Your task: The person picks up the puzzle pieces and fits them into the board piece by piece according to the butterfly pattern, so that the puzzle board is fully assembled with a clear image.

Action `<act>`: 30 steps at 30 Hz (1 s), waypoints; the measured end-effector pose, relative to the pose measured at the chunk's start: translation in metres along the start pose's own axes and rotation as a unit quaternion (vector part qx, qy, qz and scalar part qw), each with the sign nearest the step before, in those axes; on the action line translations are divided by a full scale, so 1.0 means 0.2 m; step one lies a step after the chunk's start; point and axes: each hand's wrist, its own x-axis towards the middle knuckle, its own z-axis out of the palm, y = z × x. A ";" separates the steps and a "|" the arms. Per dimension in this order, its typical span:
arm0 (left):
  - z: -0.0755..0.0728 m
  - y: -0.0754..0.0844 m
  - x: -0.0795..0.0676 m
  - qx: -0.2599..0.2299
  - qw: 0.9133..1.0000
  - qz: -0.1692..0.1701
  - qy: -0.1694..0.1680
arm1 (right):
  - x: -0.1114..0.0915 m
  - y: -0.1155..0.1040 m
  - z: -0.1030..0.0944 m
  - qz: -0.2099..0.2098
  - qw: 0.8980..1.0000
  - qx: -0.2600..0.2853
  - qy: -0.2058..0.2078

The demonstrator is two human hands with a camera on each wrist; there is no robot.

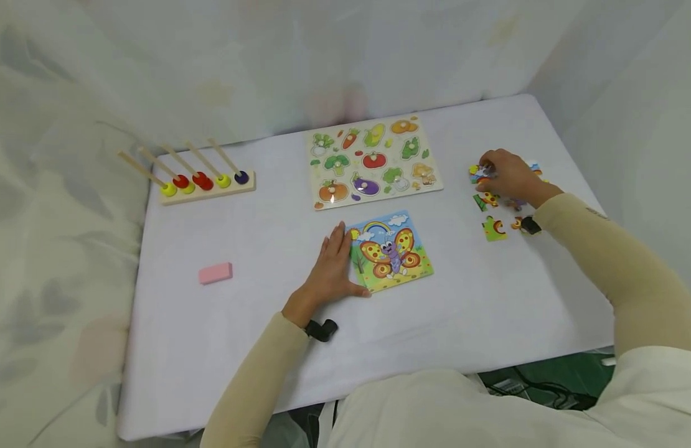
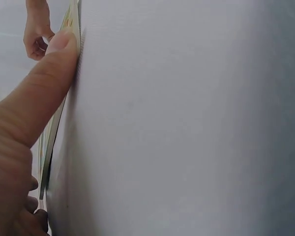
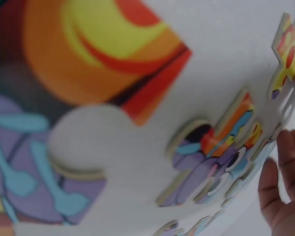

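A square butterfly puzzle board lies in front of the person. My left hand rests along its left side with fingers extended. In the left wrist view the thumb presses against the board's edge. Over the loose puzzle pieces at the right, my right hand reaches down, thumb and fingers spread around a colourful piece. Whether they pinch it is hidden. In the right wrist view several butterfly pieces lie beside the right-hand fingers.
A wooden vegetable knob puzzle lies at the back middle. At the back left stands a bead counter with upright pegs and coloured beads. A pink block lies on the white-covered table, left of the left hand.
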 end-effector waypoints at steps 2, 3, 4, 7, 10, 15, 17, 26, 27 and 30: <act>0.00 0.00 0.00 0.002 1.000 -0.005 0.006 | 0.00 0.01 0.00 -0.004 1.000 0.004 0.004; 0.00 0.00 0.00 0.002 1.000 -0.007 0.009 | 0.00 0.01 0.00 -0.006 1.000 0.004 0.006; 0.00 0.00 0.00 0.001 1.000 -0.009 0.010 | 0.00 0.01 0.00 -0.008 1.000 0.004 0.007; 0.00 0.00 0.00 0.001 1.000 -0.012 0.013 | -0.01 0.01 0.00 -0.016 1.000 0.005 0.014; -0.01 0.00 0.00 0.006 1.000 -0.012 0.010 | -0.01 -0.01 -0.03 -0.024 0.999 0.001 0.028; -0.01 0.00 0.01 0.021 1.000 -0.015 -0.001 | -0.04 -0.02 -0.09 -0.022 0.998 0.009 0.061; -0.01 0.00 0.02 0.023 1.000 -0.013 -0.001 | -0.05 -0.04 -0.12 -0.018 0.997 0.016 0.076; -0.02 0.00 0.04 0.031 0.999 -0.006 -0.010 | -0.13 -0.38 -0.07 -0.095 0.982 0.062 0.150; -0.02 0.00 0.04 0.033 0.999 -0.006 -0.012 | -0.14 -0.42 -0.04 -0.115 0.980 0.069 0.149; -0.03 0.00 0.05 0.034 0.999 -0.006 -0.019 | -0.16 -0.55 0.07 -0.166 0.973 0.091 0.130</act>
